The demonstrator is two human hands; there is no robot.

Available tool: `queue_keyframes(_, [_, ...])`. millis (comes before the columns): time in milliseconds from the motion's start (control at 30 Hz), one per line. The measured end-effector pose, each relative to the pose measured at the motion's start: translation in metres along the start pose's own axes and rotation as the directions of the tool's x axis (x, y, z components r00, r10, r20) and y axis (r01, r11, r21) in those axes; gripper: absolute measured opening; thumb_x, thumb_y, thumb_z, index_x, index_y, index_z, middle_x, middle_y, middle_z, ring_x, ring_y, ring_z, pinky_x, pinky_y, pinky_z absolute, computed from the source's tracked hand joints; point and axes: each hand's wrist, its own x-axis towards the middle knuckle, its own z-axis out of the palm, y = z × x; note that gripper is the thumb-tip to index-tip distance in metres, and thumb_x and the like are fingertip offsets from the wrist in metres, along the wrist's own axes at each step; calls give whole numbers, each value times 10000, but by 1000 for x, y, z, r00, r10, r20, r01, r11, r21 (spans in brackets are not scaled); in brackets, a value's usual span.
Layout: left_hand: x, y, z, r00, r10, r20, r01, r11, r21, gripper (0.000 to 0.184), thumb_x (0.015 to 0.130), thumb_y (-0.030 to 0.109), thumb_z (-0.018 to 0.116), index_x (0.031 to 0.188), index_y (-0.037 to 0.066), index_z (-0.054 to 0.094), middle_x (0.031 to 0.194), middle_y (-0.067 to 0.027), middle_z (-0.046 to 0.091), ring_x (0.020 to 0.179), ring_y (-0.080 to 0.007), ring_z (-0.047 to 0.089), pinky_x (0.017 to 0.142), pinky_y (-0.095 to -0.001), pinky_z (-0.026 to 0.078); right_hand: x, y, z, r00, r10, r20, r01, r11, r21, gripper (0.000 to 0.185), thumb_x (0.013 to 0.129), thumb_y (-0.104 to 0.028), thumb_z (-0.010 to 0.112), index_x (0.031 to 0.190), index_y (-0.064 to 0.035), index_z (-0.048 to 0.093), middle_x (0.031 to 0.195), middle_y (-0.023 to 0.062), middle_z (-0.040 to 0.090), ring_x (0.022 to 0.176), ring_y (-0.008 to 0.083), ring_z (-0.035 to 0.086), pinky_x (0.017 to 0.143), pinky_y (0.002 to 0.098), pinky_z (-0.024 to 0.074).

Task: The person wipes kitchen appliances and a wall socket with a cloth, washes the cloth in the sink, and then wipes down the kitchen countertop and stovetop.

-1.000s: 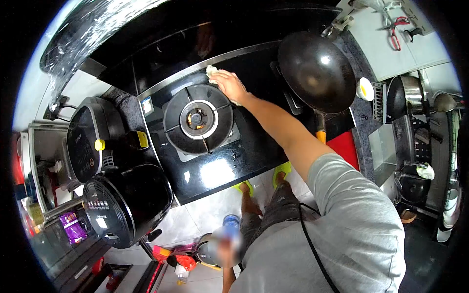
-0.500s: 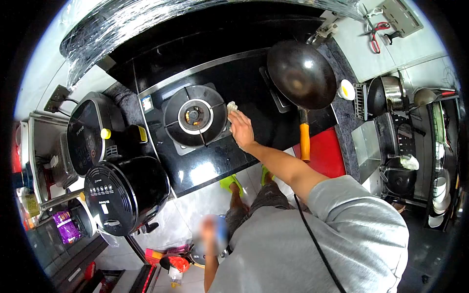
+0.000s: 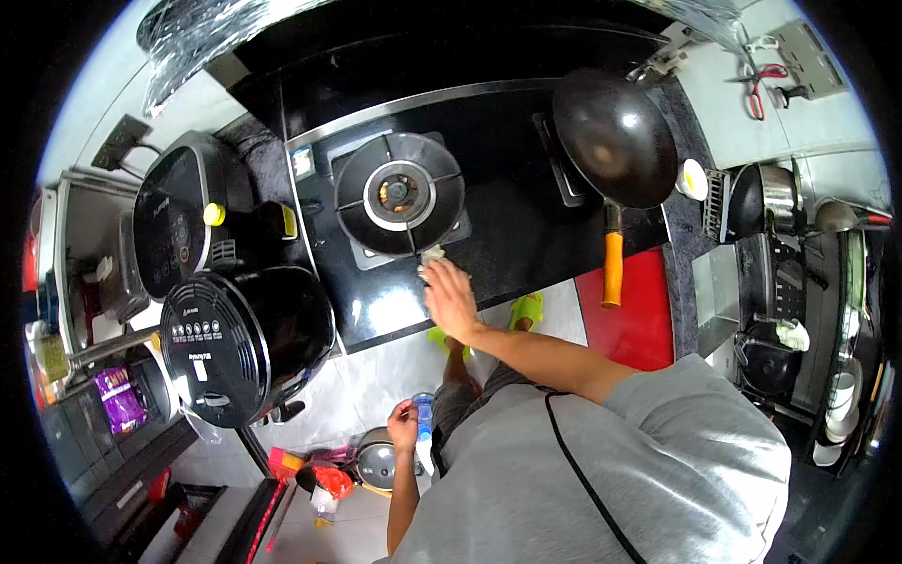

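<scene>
My right hand (image 3: 449, 299) presses a pale crumpled cloth (image 3: 432, 256) onto the black glass cooktop (image 3: 507, 226), just at the near edge of the left burner (image 3: 400, 194). My left hand (image 3: 403, 425) hangs low beside my leg, its fingers curled at a blue-and-white bottle (image 3: 424, 414); the fingers' far side is hidden, but they appear wrapped at its upper part. On the right burner rests a dark wok (image 3: 615, 141) with a wooden handle (image 3: 613, 268) pointing towards me.
A black air fryer (image 3: 282, 338) and a black cooker (image 3: 174, 216) stand at the left. A white bowl (image 3: 692, 180) is right of the wok, near a pot (image 3: 778, 195) and rack. Red panel (image 3: 628, 310) at the front right. Pan lid (image 3: 378, 462) low down.
My right hand and the cloth have moved from behind the burner, round its right side, to its near edge. The view has shifted. My left hand, blurred before, now shows clearly.
</scene>
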Motion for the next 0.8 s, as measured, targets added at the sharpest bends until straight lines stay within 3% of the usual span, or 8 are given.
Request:
queue_keyframes(200, [-30,17,-2,992,-97,-75,102,993,65,198,814,96,627,987,0,630,813,-55,645,721,-109,585,674,-241,474,11,-58,32,994,108,-31,-109,994,-26,564,767,-235,595,1221,41,407,1248,208,394,1220,358,310,1000,445,267])
queue_keyframes(267, [-40,22,-2,994,-14,-108,23,997,80,204,809,103,632,982,-4,629,810,-58,645,719,-110,586,674,-246,475,21,-71,35,977,-54,205,27,991,134,601,783,-279,572,1247,60,394,1261,195,424,1211,331,364,1019,432,262])
queue_keyframes(333, [-43,10,-5,992,-60,-109,61,998,6,210,808,108,632,985,-7,626,818,-62,645,729,-111,585,678,-250,472,29,-89,57,917,-332,223,339,941,8,569,815,-297,523,1245,59,417,1286,179,435,1226,313,371,1030,411,261])
queue_keyframes(400, [-36,-9,-6,988,-128,-84,122,990,-67,215,810,110,629,990,-7,622,826,-65,644,740,-112,584,683,-252,470,44,-104,72,920,-354,165,357,934,14,533,834,-303,488,1224,58,451,1307,166,432,1250,302,351,1037,394,257])
queue_keyframes(467, [-37,-22,-9,994,-89,-65,96,989,110,225,818,122,631,999,-10,611,831,-60,638,741,-108,575,675,-244,463,45,-101,73,906,-397,148,411,909,-74,497,825,-283,499,1197,45,485,1294,159,446,1250,282,358,1031,385,270])
queue_keyframes(533, [-38,-8,-8,996,-79,-27,82,992,94,226,821,124,635,1002,-9,606,827,-49,630,732,-104,563,663,-240,459,45,-86,66,899,-429,86,427,903,40,456,828,-255,491,1201,7,496,1290,142,455,1249,278,360,1030,385,269])
queue_keyframes(667, [-39,17,6,991,131,-10,-126,973,193,205,822,90,627,1004,-3,606,831,-45,624,735,-104,557,678,-237,453,25,-26,22,938,-289,192,302,952,-40,397,831,-176,476,1211,-64,499,1324,73,416,1223,259,361,949,391,338])
queue_keyframes(800, [-8,14,13,985,163,64,-167,984,63,208,817,100,633,999,0,612,832,-44,632,736,-103,566,687,-232,457,15,40,-40,968,-159,193,180,979,-97,389,808,-165,520,1185,-73,499,1226,75,460,1176,260,383,915,415,346])
